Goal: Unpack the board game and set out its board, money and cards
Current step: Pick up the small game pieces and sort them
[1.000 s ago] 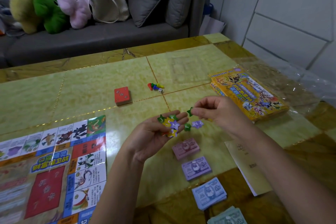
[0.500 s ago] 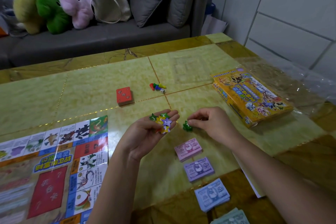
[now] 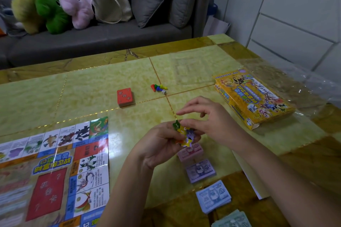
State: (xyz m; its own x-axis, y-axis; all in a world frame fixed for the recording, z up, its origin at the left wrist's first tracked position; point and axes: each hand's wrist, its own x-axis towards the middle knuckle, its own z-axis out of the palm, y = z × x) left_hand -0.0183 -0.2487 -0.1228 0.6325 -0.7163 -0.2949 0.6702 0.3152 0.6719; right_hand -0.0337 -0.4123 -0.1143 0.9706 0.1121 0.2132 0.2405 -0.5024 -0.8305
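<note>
Your right hand (image 3: 208,123) has come up off the table (image 3: 110,83) and back to your left hand (image 3: 164,142), and the green star that lay beside it half a second ago is no longer on the tabletop. Your left hand is cupped palm-up, fingers curled round a small heap of star tokens (image 3: 184,133). Your right hand meets it from above, with thumb and one finger pinching at the top of the heap and the index finger held straight out.

Just below your hands, the money runs back towards you in a line of sorted stacks: pink notes (image 3: 191,153), purple notes (image 3: 200,171), blue notes (image 3: 213,196) and green notes (image 3: 232,220) at the frame's edge. Left of your left forearm the board (image 3: 55,171) lies unfolded flat. Beyond your hands sit the red card deck (image 3: 125,97) and, right of it, a cluster of coloured pawns (image 3: 158,87) with a die (image 3: 163,92) touching them. Out past your right hand lies the game box (image 3: 252,97), closed, on its clear wrap (image 3: 299,86).

By my reading you are nearly done: board, money and one deck are out. What remains is to set these stars down; whether the box holds more, I cannot tell.
</note>
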